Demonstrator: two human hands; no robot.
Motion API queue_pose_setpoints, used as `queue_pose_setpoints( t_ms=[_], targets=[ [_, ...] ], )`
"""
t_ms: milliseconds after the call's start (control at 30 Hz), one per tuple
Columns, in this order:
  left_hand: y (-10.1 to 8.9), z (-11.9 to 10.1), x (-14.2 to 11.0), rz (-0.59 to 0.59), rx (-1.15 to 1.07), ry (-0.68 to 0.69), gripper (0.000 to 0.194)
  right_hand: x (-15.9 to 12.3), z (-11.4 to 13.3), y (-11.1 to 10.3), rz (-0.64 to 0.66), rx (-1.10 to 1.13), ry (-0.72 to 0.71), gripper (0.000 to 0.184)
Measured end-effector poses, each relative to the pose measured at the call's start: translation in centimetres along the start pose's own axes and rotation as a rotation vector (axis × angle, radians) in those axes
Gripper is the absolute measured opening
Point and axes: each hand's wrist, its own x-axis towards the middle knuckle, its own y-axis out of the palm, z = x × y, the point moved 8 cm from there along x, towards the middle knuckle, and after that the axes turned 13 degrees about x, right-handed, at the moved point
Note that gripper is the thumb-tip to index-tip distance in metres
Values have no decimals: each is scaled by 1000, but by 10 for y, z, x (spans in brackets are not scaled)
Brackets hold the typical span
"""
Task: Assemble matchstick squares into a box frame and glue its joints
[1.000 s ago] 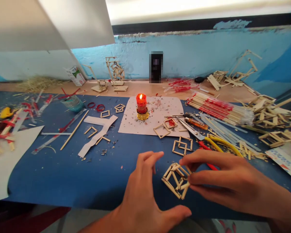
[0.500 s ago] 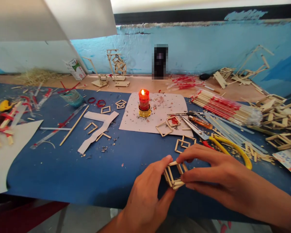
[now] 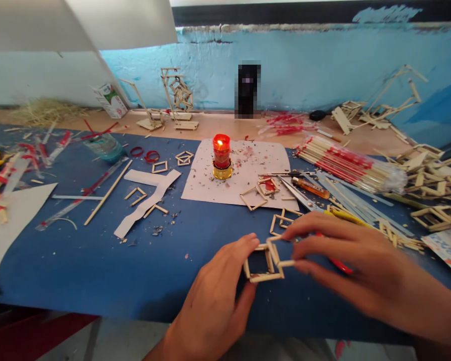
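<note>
My left hand [image 3: 218, 291] is closed on the left side of a small boxy frame of bamboo sticks [image 3: 265, 277], thumb below and fingers above. My right hand [image 3: 342, 255] pinches the free ends of a three-sided stick piece [image 3: 287, 263] at the frame's right side. That piece touches the frame; I cannot tell whether it is joined to it. Just beyond my right fingers lie more stick squares [image 3: 274, 224]. Scissors with yellow handles [image 3: 346, 216] are partly hidden behind my right hand.
A lit red candle [image 3: 221, 153] stands on a debris-strewn white sheet [image 3: 201, 188]. An orange lighter [image 3: 310, 187] and a pack of sticks [image 3: 346, 163] lie to the right. A cup of bluish liquid [image 3: 107, 148], paper strips [image 3: 146, 203] and a long stick [image 3: 108, 192] are left.
My right hand has drawn slightly to the right, and the three-sided piece now sticks out from the frame. My left hand with the frame has shifted a little left.
</note>
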Motion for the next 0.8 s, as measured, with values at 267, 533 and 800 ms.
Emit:
queue_pose_setpoints(
  t_ms=[267, 533, 800],
  targets=[
    [-19, 24, -1, -21, 114, -119, 57, -17, -39, 1, -55, -66, 101, 20],
    [-14, 25, -3, -19, 133, -130, 55, -12, -71, -8, -100, -373, 224, 34],
    [-12, 20, -4, 4, 150, -17, 62, 0, -86, -4, -115, -243, 393, 28]
  ],
)
